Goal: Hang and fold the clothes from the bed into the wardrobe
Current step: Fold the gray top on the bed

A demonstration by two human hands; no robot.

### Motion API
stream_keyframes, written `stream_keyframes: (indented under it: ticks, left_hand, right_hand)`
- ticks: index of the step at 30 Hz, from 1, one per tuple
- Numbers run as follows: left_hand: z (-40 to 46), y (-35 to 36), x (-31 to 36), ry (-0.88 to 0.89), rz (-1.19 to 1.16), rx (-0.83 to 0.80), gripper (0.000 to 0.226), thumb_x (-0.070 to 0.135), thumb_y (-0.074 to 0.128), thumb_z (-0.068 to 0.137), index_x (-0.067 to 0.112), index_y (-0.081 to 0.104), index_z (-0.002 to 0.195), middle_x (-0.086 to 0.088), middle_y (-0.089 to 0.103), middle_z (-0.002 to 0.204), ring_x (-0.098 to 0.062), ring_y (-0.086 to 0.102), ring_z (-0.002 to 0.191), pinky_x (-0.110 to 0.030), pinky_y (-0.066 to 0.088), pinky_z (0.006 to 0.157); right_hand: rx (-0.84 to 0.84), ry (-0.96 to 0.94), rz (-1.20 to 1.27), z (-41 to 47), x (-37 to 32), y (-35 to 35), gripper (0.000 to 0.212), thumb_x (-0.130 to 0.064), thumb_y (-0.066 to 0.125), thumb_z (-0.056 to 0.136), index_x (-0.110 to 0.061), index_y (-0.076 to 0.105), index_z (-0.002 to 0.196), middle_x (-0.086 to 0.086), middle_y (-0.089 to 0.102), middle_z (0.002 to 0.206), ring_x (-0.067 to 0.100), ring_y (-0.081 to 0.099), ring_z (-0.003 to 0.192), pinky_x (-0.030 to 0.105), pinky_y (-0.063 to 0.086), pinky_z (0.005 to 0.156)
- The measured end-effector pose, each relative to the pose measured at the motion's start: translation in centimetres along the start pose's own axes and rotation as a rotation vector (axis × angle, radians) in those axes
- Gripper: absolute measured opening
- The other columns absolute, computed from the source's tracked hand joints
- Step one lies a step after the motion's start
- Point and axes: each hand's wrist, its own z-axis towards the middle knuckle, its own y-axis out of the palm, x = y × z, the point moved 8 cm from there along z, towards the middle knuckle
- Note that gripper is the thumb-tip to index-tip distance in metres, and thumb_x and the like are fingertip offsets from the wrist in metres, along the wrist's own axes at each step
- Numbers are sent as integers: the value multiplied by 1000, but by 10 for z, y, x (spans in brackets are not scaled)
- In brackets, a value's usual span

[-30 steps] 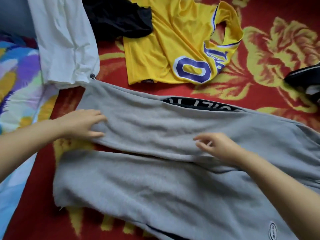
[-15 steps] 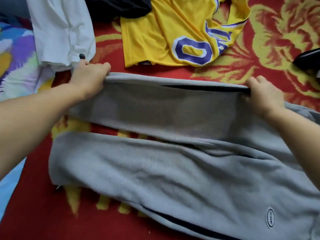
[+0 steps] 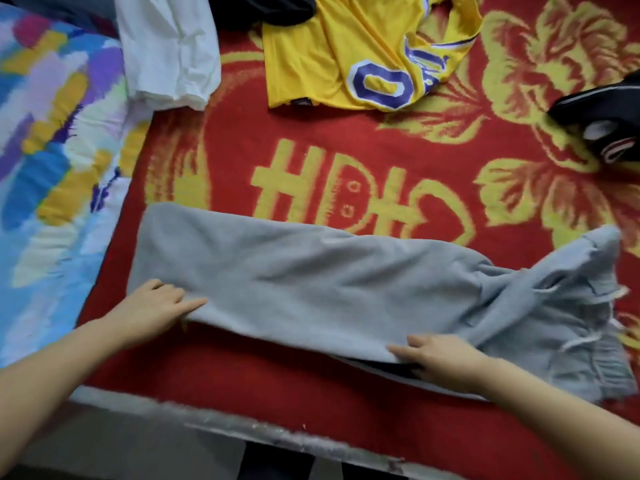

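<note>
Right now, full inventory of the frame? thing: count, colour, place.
grey sweatpants: 1, grey, folded lengthwise across the near part of the bed, waistband end bunched at right
yellow jersey: 1, yellow with purple and white print, top centre
white garment: 1, white, top left
black garment: 1, black, top edge, partly under the jersey
dark item with white markings: 1, black, right edge; cannot tell what it is
red blanket: 1, red with yellow pattern, under the clothes
multicoloured sheet: 1, blue, purple, yellow and white, left side
left hand: 1, holds the sweatpants' near edge at the leg end
right hand: 1, holds the near edge further right
</note>
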Motion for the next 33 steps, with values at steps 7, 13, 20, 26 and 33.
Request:
stream_keyframes:
  ticks: [7, 13, 20, 26, 33]
  left_hand:
    - [116, -55, 60, -46, -196, 134, 30, 33, 78, 70, 10, 75, 89, -4, 63, 70, -25, 63, 58, -29, 50, 49]
    - [279, -129, 255, 64, -414, 350, 31, 21, 80, 73, 6, 69, 98, -11, 64, 80, -31, 64, 71, -34, 51, 51]
    - [370, -75, 395, -243, -395, -45, 74, 23, 49, 92, 26, 7, 153, -7, 45, 123, -28, 50, 110, -39, 44, 76]
    - [320, -47, 471, 217, -232, -177, 70, 25, 55, 85, 32, 27, 149, -7, 52, 115, -26, 57, 100, -35, 49, 67]
    - [341, -77, 471, 24, -328, 248, 43, 28, 55, 79, 13, 67, 118, -13, 65, 109, -30, 66, 94, -32, 53, 76]
  right_hand:
    - [445, 319, 160, -49, 126, -48, 64, -10, 50, 87, -23, 34, 147, 8, 51, 132, 29, 49, 119, 39, 40, 96]
    - [93, 704, -203, -135, 292, -22, 68, -33, 51, 93, -26, 15, 151, 8, 6, 160, 27, -3, 148, 71, -1, 107]
    - [360, 371, -351, -199, 273, 21, 27, -30, 57, 86, -23, 52, 111, 2, 59, 109, 26, 56, 106, 35, 40, 81]
    - [230, 145, -99, -239, 215, 159, 48, -35, 76, 72, -22, 59, 115, 1, 60, 115, 21, 59, 107, 32, 46, 85]
    - [1004, 842, 789, -255, 329, 188, 52, -28, 71, 84, -2, 53, 124, 17, 56, 119, 35, 52, 114, 40, 39, 95]
